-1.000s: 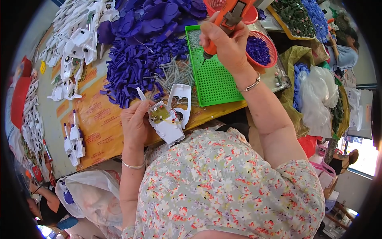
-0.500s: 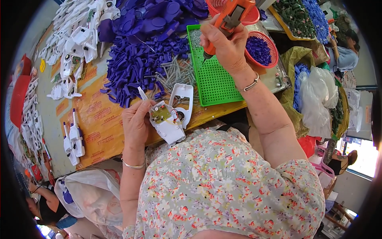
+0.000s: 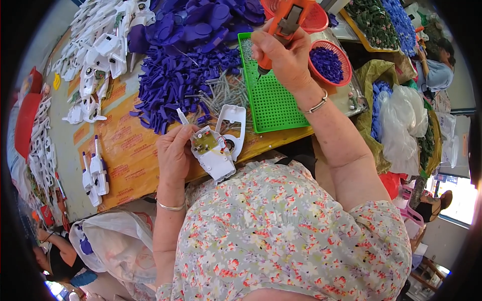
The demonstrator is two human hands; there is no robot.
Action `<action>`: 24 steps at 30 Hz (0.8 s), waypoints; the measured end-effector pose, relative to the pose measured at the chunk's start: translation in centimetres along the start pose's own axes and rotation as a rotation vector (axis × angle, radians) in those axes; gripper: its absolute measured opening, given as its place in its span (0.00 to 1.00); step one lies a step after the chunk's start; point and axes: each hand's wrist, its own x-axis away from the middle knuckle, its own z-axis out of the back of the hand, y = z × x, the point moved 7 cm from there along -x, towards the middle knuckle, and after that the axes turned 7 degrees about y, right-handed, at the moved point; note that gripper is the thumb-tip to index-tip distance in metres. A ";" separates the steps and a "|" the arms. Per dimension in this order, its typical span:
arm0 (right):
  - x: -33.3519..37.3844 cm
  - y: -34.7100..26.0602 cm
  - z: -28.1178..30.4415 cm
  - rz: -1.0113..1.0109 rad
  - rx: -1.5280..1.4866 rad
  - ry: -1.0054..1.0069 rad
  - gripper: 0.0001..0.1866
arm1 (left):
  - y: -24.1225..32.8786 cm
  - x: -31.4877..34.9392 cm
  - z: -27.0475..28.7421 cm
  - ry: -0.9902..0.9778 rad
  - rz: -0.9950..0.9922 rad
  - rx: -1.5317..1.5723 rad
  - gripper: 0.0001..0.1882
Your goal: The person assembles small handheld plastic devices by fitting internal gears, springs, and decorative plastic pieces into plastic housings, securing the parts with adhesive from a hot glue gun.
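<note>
My left hand (image 3: 173, 150) pinches the edge of a white plastic housing (image 3: 217, 165) at the table's front edge. Inside the housing a green circuit board (image 3: 205, 142) shows, with thin wires running off its right side. Beside it lies a white frame-shaped cover (image 3: 233, 114) with a round dark part under it. My right hand (image 3: 288, 57) is closed around an orange electric screwdriver (image 3: 287, 22), held over the green perforated tray (image 3: 276, 103). The dark bit of the screwdriver points down at the tray and appears apart from it. Small screws lie at the tray's far end.
Purple plastic parts (image 3: 170, 80) and long screws (image 3: 226, 93) are heaped beyond my left hand. White housings (image 3: 108, 47) pile up at the far left; finished-looking white-and-purple pieces (image 3: 95, 175) lie nearer. A red basket (image 3: 346, 65) holds purple bits. People sit farther off on both sides.
The view has shifted slightly. Both hands keep their holds; the screwdriver stays over the green tray with its bit in nearly the same place.
</note>
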 end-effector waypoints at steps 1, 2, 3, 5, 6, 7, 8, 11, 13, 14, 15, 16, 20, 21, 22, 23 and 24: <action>0.0 -0.1 0.1 -0.010 -0.035 0.021 0.05 | 0.1 0.0 0.0 0.002 -0.001 0.001 0.12; -0.1 -0.3 0.3 -0.021 -0.069 0.043 0.04 | 0.1 -0.1 -0.1 -0.007 0.010 0.000 0.12; -0.2 -1.2 0.0 -0.006 -0.007 0.032 0.05 | 0.2 0.1 -0.2 -0.007 0.019 -0.001 0.12; -0.2 -2.8 -0.5 0.086 -0.015 -0.026 0.06 | 0.2 0.4 -0.1 0.015 0.034 0.000 0.13; -0.3 -3.2 -0.9 0.063 -0.081 -0.013 0.09 | 0.0 0.4 0.0 0.027 0.051 -0.001 0.13; -0.1 -3.8 -1.7 0.090 -0.080 -0.047 0.08 | -0.1 0.3 0.1 0.040 0.053 -0.001 0.13; 0.2 -4.5 -2.6 0.117 -0.081 -0.082 0.10 | -0.2 0.1 0.0 0.024 0.051 -0.022 0.13; 1.6 -5.4 -6.3 -0.048 -0.260 -0.211 0.22 | -0.3 0.0 -0.1 0.011 0.048 -0.026 0.13; 3.3 -5.0 -8.2 -0.082 -0.265 -0.157 0.24 | -0.2 0.0 -0.3 0.009 0.050 -0.003 0.12; 3.9 -5.2 -9.3 -0.103 -0.266 -0.176 0.24 | -0.3 -0.1 -0.2 0.023 0.051 -0.001 0.12; 4.2 -5.1 -10.1 -0.087 -0.224 -0.204 0.22 | 0.0 -0.2 -0.3 -0.012 -0.011 0.006 0.12; 4.5 -4.7 -10.7 -0.084 -0.171 -0.229 0.22 | 0.3 -0.2 -0.6 -0.047 -0.073 0.012 0.12; 5.1 -3.8 -12.3 -0.151 -0.149 -0.272 0.21 | 0.4 0.0 -0.5 -0.034 0.055 0.095 0.12; 5.2 -3.4 -12.5 -0.180 -0.139 -0.293 0.21 | 0.0 0.1 -0.6 -0.028 0.204 0.210 0.12; 5.2 -3.1 -12.7 -0.174 -0.125 -0.303 0.22 | -0.5 0.3 -0.8 -0.023 0.354 0.325 0.12; 5.2 -3.1 -12.8 -0.176 -0.126 -0.307 0.22 | -1.2 0.7 -1.0 -0.018 0.504 0.441 0.11; 5.1 -3.2 -12.8 -0.187 -0.108 -0.297 0.23 | -1.3 0.6 -1.0 -0.018 0.504 0.444 0.11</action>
